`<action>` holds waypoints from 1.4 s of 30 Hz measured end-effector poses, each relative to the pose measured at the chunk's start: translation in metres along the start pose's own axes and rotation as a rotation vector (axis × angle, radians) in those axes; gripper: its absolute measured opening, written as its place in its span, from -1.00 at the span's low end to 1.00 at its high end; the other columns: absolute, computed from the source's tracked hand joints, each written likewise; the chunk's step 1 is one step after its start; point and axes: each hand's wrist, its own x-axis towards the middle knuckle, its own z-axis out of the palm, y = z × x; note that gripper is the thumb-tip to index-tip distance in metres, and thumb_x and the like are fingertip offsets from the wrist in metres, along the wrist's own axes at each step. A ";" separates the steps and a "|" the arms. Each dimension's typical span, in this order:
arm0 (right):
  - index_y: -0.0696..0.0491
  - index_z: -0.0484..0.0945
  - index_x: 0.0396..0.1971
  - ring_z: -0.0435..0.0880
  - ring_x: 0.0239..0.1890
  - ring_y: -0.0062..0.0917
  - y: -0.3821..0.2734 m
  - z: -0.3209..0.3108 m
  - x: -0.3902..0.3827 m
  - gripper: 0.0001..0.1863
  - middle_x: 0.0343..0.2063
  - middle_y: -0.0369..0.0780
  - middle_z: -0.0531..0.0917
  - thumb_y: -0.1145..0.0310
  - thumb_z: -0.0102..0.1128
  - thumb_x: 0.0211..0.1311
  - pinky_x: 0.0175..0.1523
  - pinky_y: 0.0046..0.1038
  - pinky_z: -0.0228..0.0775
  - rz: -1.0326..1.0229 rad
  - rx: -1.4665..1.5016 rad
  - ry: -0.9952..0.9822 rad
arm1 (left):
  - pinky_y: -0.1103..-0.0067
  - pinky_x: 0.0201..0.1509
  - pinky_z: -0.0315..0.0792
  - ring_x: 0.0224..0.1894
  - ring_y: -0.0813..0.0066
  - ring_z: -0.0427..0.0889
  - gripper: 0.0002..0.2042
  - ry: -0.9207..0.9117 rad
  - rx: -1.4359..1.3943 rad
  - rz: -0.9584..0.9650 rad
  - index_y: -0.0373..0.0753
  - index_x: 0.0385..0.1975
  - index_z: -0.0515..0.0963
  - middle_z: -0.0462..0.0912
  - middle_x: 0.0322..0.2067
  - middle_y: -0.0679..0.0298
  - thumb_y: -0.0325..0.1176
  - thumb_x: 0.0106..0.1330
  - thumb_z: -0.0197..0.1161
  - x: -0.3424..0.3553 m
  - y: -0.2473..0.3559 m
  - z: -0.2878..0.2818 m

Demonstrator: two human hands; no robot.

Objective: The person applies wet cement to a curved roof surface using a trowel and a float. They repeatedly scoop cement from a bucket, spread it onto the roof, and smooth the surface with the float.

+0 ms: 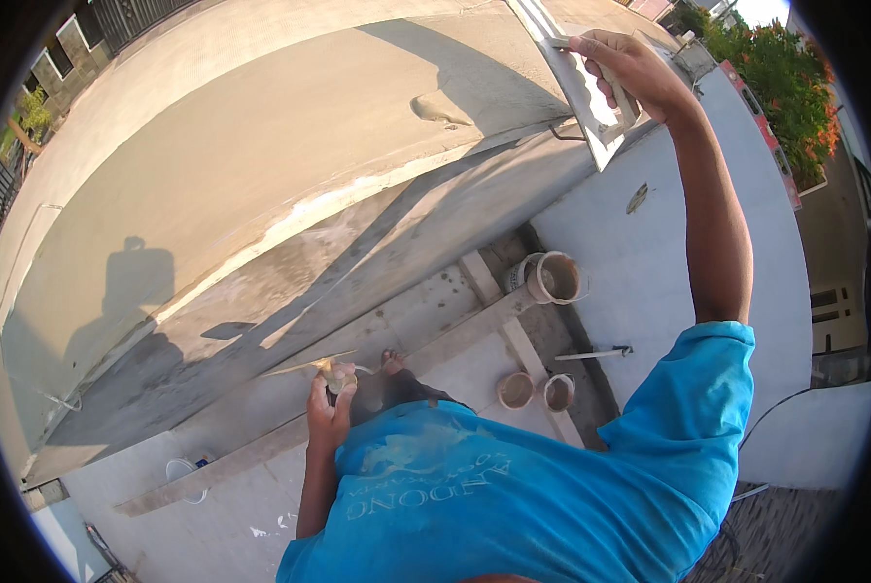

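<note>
- Along the plastered wall's (261,126) upper right end, the right hand (640,78) is gripping a long float (574,83) by its handle (630,105) — presumably keeping fingers off the blade.
- Low, before the body, the left hand (330,413) is grasping a thin tan tool (295,366), perhaps keeping it clear.
- Buckets (556,279) are standing below.

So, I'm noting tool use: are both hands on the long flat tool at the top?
No, only the right hand grips the long flat tool; the left hand is well away from it.

Plaster (241,146) mostly smooth, matt; shirt (572,496) matt cloth.
</note>
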 end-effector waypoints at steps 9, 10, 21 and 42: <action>0.11 0.66 -0.07 0.32 -0.70 -0.59 0.006 0.020 0.061 -0.53 -0.53 -0.27 0.40 0.01 0.07 0.33 -0.58 -0.43 0.21 0.154 -0.092 -0.007 | 0.42 0.16 0.40 -0.01 0.28 0.60 -0.74 -0.018 0.034 0.020 -0.35 -0.03 0.48 0.63 -0.06 0.09 -0.44 0.33 0.20 -0.008 0.002 -0.035; 0.09 0.66 -0.06 0.31 -0.70 -0.59 0.002 0.027 0.064 -0.53 -0.54 -0.28 0.40 0.02 0.07 0.32 -0.58 -0.43 0.20 0.166 -0.073 -0.026 | 0.43 0.15 0.40 -0.01 0.29 0.60 -0.74 -0.023 0.017 -0.005 -0.35 -0.03 0.48 0.63 -0.06 0.08 -0.44 0.32 0.20 -0.011 0.003 -0.042; 0.23 0.58 0.02 0.26 -0.85 -0.70 -0.117 0.100 -0.007 -0.44 -0.70 -0.39 0.24 0.00 -0.01 0.40 -0.70 -0.53 0.12 0.039 -0.066 -0.170 | 0.35 0.32 0.26 0.10 0.19 0.54 -0.73 -0.013 0.064 -0.003 -0.40 -0.03 0.43 0.62 -0.07 0.05 -0.42 0.34 0.16 -0.053 -0.034 -0.138; 0.14 0.61 -0.04 0.22 -0.70 -0.73 -0.080 0.059 0.037 -0.45 -0.56 -0.40 0.31 -0.06 0.14 0.28 -0.63 -0.54 0.08 0.312 0.073 -0.021 | 0.43 0.16 0.40 0.00 0.25 0.60 -0.78 0.141 0.065 -0.042 -0.34 -0.11 0.51 0.64 -0.10 0.11 -0.51 0.26 0.24 -0.074 -0.033 -0.155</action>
